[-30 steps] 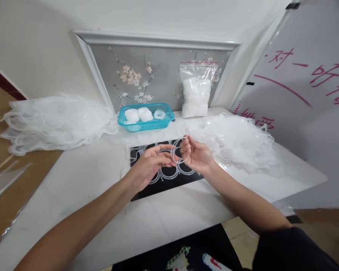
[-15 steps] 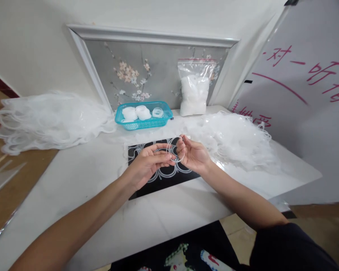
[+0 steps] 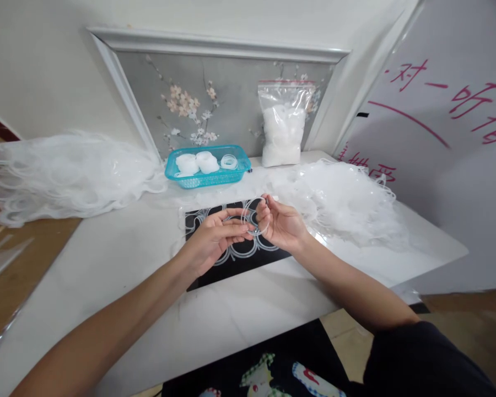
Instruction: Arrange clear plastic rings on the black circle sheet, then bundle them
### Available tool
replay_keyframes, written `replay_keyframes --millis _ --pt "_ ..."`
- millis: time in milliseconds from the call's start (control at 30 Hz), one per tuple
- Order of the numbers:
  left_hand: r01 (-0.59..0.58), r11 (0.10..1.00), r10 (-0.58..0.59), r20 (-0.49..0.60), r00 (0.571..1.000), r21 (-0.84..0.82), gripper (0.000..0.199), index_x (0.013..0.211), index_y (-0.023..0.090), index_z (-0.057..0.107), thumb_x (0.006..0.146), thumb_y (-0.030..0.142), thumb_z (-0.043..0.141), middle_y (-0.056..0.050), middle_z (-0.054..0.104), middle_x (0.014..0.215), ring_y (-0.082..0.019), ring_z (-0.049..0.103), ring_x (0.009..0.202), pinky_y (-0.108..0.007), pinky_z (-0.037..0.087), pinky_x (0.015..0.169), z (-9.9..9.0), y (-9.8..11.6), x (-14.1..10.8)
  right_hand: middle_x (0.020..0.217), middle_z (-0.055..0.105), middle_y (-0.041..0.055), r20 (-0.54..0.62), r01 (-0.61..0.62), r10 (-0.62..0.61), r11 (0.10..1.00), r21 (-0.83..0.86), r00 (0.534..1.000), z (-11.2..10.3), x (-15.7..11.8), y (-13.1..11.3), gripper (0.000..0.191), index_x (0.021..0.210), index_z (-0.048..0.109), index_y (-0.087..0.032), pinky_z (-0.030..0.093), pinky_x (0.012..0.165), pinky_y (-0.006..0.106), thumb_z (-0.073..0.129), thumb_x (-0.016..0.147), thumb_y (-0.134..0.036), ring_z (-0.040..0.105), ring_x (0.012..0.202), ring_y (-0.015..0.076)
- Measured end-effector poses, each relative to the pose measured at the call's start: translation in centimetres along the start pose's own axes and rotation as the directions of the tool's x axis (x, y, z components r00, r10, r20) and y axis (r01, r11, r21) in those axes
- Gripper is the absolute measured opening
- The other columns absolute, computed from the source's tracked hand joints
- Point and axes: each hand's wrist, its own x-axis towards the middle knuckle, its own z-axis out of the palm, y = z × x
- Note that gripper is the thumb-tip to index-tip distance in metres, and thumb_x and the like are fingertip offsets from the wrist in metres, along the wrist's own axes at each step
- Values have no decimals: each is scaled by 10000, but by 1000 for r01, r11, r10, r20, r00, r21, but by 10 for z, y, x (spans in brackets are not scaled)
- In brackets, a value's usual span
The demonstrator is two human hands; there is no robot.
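Between my two hands is a thin translucent ring (image 3: pixel 244 212), held up above the table. My left hand (image 3: pixel 221 236) pinches its lower left side between thumb and fingers. My right hand (image 3: pixel 281 221) grips the ring's right side with curled fingers. Whether it is one ring or two lying together, I cannot tell. Beneath the hands lies a black mat (image 3: pixel 206 279) bearing a translucent sheet of moulded rings (image 3: pixel 243 252), partly hidden by my fingers.
A blue basket (image 3: pixel 209 181) with stacks of rings stands behind the mat. Beside it is a zip bag (image 3: pixel 284 129) of white pieces. Heaps of ring sheets lie at the left (image 3: pixel 70 176) and right (image 3: pixel 339 201). A whiteboard (image 3: pixel 430 182) flanks the table's right side.
The camera view has shifted slightly. Both hands keep their hold on the ring in nearly the same place above the mat.
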Motion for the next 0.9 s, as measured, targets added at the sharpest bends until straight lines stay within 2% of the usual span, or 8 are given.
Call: replay_keyframes --millis 200,367,467,567,633,667,767,900 --pt "-51 992 52 -6 999 116 399 1049 136 606 670 144 729 -35 712 869 -118 650 676 -257 477 681 -2 -3 2 710 666 -44 2 -23 23 998 57 1000 1 0 0 112 772 637 -244 509 579 191 563 851 -271 591 585 71" --pt "-180 884 196 7 981 431 516 1157 175 535 665 107 675 -80 614 1187 -109 624 731 -274 486 698 -8 -10 5 696 663 -48 -25 -44 48 990 135 999 5 -1 -2 107 765 644 -243 504 565 196 576 848 -244 600 588 76" --pt "-332 601 432 53 900 727 565 1232 217 467 711 102 651 -86 542 1283 -117 607 778 -273 494 685 -12 -16 5 690 668 -50 -32 -120 132 959 258 991 8 -3 -4 194 764 642 -236 505 553 171 510 905 -217 607 588 64" --pt "-487 75 621 341 705 870 353 1160 211 536 823 169 634 -77 573 1224 -178 610 958 -315 492 799 -15 -21 5 693 678 -65 42 -212 214 885 414 976 9 -4 -5 276 771 634 -234 504 562 116 435 960 -200 618 593 26" --pt "-504 -233 635 522 569 832 200 1077 193 592 879 216 606 -75 612 1150 -203 608 992 -340 477 815 -17 -25 5 703 684 -65 88 -249 236 845 473 968 9 -5 -5 320 781 629 -229 509 576 100 385 988 -205 630 606 14" --pt "-485 -336 626 576 525 807 163 1052 186 607 896 233 594 -73 630 1114 -203 613 966 -344 470 799 -18 -27 5 708 686 -62 102 -262 243 831 492 965 9 -5 -5 345 787 628 -227 513 579 100 357 1000 -213 635 611 14" --pt "-434 -486 607 650 458 759 129 1008 185 635 920 256 573 -54 665 1036 -176 610 832 -333 438 725 -20 -30 6 710 680 -55 107 -281 264 811 514 959 9 -5 -4 402 793 624 -230 524 578 110 294 1022 -244 639 614 22" --pt "-425 -528 605 677 418 735 91 906 201 652 921 239 571 -27 678 977 -165 589 799 -329 400 709 -21 -29 7 698 659 -55 68 -278 284 816 508 957 10 -5 -3 420 782 618 -239 515 569 106 277 1026 -256 623 602 20"
